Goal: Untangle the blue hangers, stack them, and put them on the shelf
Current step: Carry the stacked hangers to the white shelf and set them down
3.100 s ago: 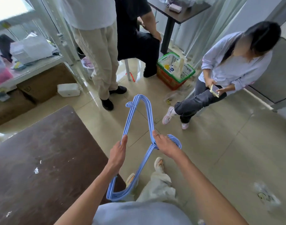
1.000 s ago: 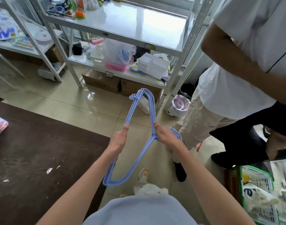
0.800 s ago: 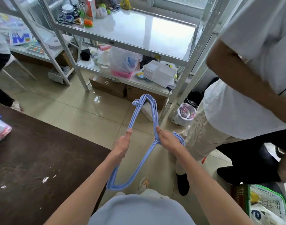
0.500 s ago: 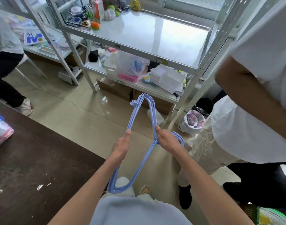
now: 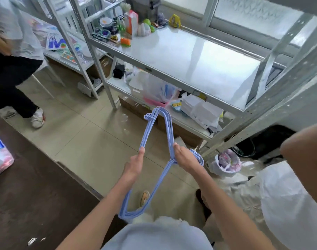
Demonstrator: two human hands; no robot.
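While the steel shelf [image 5: 199,58] waits just ahead, the blue hangers [image 5: 150,139] hang stacked over the floor, light, springy, prone to snag; the right hand [image 5: 185,159] clamps their hook necks, the left hand [image 5: 136,164] grips the long bars.

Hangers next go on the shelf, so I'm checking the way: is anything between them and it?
Nothing visible blocks it. The hangers, held by left hand and right hand, face the shelf, whose near part lies bare.
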